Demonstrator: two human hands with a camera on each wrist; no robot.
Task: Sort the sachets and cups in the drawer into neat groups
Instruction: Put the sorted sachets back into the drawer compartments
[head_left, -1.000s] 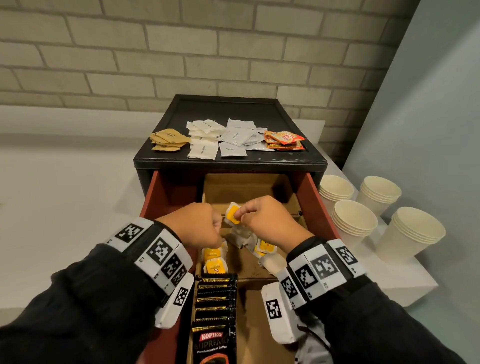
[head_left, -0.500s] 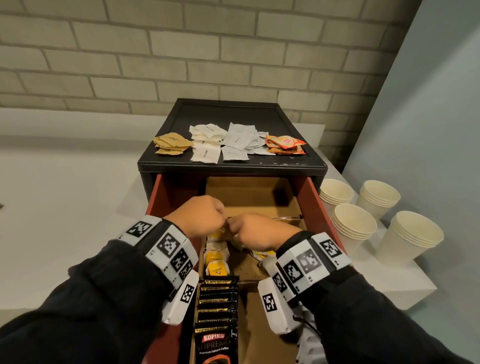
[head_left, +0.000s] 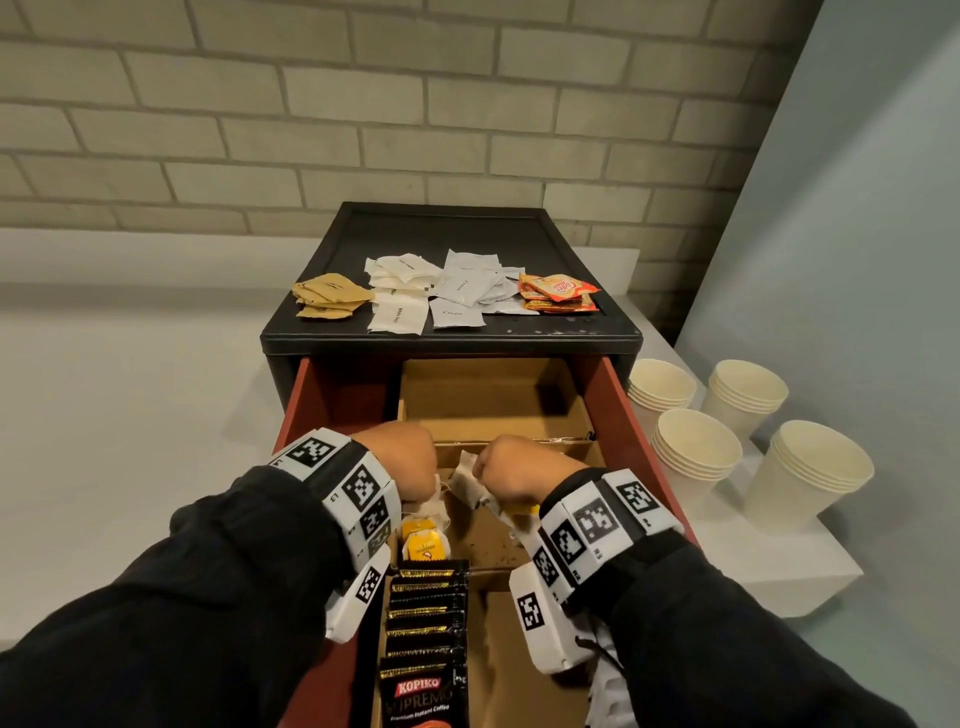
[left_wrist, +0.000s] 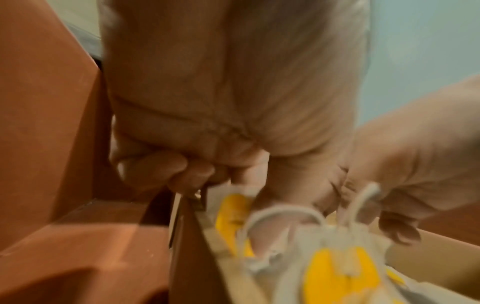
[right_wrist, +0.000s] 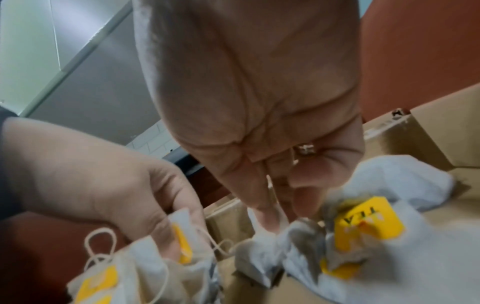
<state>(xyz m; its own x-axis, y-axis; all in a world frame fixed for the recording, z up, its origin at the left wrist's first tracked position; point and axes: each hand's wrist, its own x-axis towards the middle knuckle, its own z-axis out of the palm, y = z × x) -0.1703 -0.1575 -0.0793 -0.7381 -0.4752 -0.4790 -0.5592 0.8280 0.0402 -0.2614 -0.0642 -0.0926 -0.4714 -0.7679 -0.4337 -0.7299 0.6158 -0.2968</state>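
Note:
Both hands are low in the open red drawer (head_left: 626, 415), over its cardboard divider tray (head_left: 488, 400). My left hand (head_left: 423, 470) pinches a white tea bag with a yellow tag (left_wrist: 233, 207) at the tray's left side. A short gap to the right, my right hand (head_left: 480, 470) pinches another tea bag (head_left: 466, 483) by its top; in the right wrist view its fingertips (right_wrist: 270, 222) squeeze the paper. Strings (right_wrist: 98, 244) loop between the bags. More yellow-tagged tea bags (head_left: 425, 543) lie below my left hand. A row of black Kopiko sachets (head_left: 423, 623) fills the near left slot.
On the black cabinet top (head_left: 457, 228) lie brown sachets (head_left: 330, 297), white sachets (head_left: 415, 291) and orange sachets (head_left: 556, 293) in separate piles. Several stacks of paper cups (head_left: 696, 452) stand on the white counter to the right. A brick wall is behind.
My hands have dropped from chest height into the drawer and drawn slightly apart. The yellow-tagged bag held up between them is now down by the tray.

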